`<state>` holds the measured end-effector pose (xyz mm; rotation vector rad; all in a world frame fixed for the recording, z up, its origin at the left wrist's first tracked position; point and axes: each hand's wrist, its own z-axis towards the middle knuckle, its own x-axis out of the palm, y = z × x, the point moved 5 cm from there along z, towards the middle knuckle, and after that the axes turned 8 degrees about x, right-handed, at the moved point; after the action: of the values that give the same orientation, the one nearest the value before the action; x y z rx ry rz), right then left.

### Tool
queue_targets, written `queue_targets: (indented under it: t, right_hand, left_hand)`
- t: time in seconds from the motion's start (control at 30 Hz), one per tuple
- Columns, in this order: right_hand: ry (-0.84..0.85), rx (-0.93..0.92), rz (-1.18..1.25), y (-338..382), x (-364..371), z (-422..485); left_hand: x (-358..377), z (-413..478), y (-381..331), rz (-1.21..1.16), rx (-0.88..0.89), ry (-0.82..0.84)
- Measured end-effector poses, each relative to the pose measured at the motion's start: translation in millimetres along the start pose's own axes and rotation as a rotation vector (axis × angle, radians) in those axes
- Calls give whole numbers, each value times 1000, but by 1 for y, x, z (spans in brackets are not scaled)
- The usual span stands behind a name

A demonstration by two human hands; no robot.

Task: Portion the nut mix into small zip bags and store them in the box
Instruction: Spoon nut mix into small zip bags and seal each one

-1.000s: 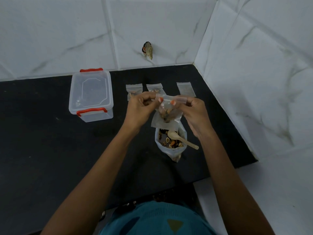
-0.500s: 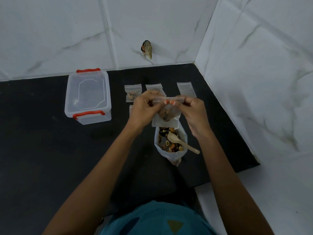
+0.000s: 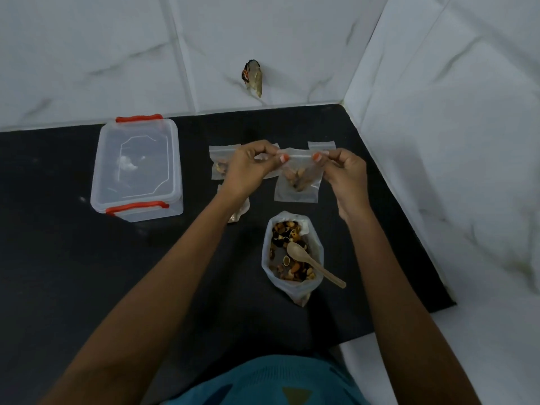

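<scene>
The small zip bag (image 3: 298, 181) hangs between the two hands, raised a little off the black bench (image 3: 58, 258), with a portion of nuts sagging in its lower half. Its zip strip runs left to right across the view. The left hand (image 3: 248, 168) pinches the strip near its left end and the right hand (image 3: 346, 173) pinches it near its right end, so the strip is stretched flat between them. Both hands are curled with thumbs towards the person, wrists level and forearms reaching in from either side.

This looks like the sealing step. I cannot tell whether the strip is pressed closed along its whole length.

The box (image 3: 137, 171) stands well to the left of the bag, just beyond the left hand, with its lid (image 3: 140, 162) on and the red clips (image 3: 137, 206) down. The left hand is therefore nearer to it, and the box will probably have to be opened before the bag goes in.

The open nut mix bag (image 3: 292, 283) sits just in front of the held bag with a wooden spoon (image 3: 309, 261) resting in it. A filled bag (image 3: 217, 166) lies behind the left hand, and an empty bag (image 3: 321, 145) lies behind the right.
</scene>
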<state>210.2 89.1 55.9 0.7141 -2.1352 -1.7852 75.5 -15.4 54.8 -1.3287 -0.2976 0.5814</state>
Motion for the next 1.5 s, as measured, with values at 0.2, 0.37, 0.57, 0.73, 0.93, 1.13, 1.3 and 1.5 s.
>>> queue_targets:
  t: [0.2,0.37,0.57,0.73,0.93,1.13,1.3,1.5]
  right_hand:
    - [-3,97,-99,-44,5,44]
    - [-62,166,-153,-80,13,67]
    - [-84,150,-441,-99,15,88]
    - [-78,135,-591,-104,14,92]
    - [-67,124,-597,-103,12,94]
    - [-22,140,-577,-98,11,93]
    - [-63,170,-522,-87,-6,96]
    - [-209,154,-471,-70,-35,121]
  left_hand:
    - [14,13,51,15,-206,-69]
    - [22,21,93,68,-413,-91]
    - [31,23,125,91,-546,-106]
    - [34,24,133,207,-595,-54]
    - [29,28,123,307,-623,19]
    - [26,28,116,222,-702,-18]
    - [32,44,103,458,-514,-9]
    - [64,84,92,421,-398,3]
